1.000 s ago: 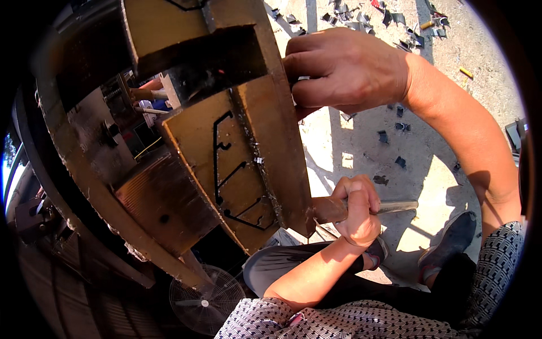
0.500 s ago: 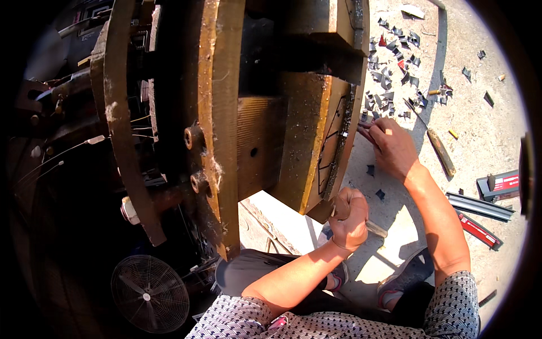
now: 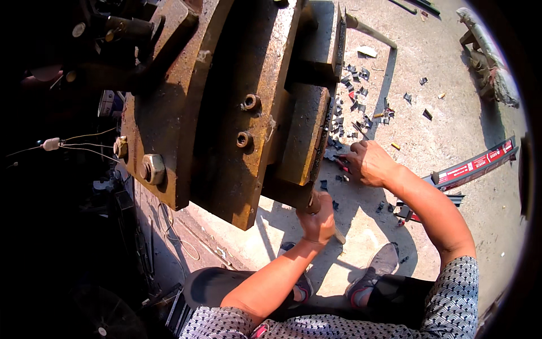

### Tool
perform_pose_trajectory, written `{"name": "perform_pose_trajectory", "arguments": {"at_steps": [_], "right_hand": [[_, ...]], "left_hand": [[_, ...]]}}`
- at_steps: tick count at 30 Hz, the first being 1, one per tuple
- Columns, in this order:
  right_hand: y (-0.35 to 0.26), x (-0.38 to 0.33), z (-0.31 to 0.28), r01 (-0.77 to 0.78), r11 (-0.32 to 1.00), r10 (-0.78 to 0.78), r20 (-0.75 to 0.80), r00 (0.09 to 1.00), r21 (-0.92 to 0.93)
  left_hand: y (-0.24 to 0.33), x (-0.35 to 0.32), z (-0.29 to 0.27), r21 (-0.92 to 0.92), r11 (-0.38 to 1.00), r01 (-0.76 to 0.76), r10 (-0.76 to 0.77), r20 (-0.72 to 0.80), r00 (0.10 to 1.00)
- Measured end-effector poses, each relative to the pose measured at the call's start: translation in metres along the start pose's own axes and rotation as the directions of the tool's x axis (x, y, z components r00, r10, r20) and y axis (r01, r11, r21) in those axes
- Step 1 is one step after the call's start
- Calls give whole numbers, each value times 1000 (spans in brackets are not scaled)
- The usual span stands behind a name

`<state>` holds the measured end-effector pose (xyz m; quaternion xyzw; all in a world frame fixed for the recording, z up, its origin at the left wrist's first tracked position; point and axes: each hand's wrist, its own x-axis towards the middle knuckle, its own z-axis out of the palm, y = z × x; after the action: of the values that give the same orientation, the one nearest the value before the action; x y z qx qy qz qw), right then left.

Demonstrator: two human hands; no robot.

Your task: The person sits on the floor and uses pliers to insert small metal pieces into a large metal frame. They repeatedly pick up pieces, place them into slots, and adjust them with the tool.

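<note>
A big rusty steel machine frame (image 3: pixel 226 101) with bolts fills the upper middle. My left hand (image 3: pixel 318 220) is closed around a wooden handle (image 3: pixel 339 237) just under the frame's lower edge. My right hand (image 3: pixel 367 163) reaches down to the concrete floor beside the machine, its fingers pinched on a small dark metal piece with a red tip (image 3: pixel 341 164). Several small dark metal offcuts (image 3: pixel 355 107) lie scattered on the floor around and beyond that hand.
Long red-and-dark metal strips (image 3: pixel 474 164) lie on the floor to the right. My grey shoes (image 3: pixel 375 271) rest on the concrete below. A pipe (image 3: pixel 372 35) runs across the far floor. Wires and dark machine parts (image 3: pixel 68 144) crowd the left side.
The view has swung so the machine frame now fills more of the picture. My right hand has come off the frame and dropped to the floor offcuts. My left hand keeps its grip on the handle.
</note>
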<state>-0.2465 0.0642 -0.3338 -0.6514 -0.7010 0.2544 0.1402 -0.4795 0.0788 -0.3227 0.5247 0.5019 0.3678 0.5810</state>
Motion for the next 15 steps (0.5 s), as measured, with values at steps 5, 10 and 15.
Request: {"name": "perform_pose_trajectory", "arguments": {"at_steps": [5,10,15], "right_hand": [[5,-8,-96,-141,988,125,-190,974,-69],[-48,-26,-224,-111,983,184,-749,636,147],[-123,-16,-333,243,944,-243,-969,45,-225]], "left_hand": [[31,3,8,20,1000,-5,4,71,997],[72,0,19,94,995,11,-16,51,999],[65,0,-5,140,988,63,-74,79,994]]}}
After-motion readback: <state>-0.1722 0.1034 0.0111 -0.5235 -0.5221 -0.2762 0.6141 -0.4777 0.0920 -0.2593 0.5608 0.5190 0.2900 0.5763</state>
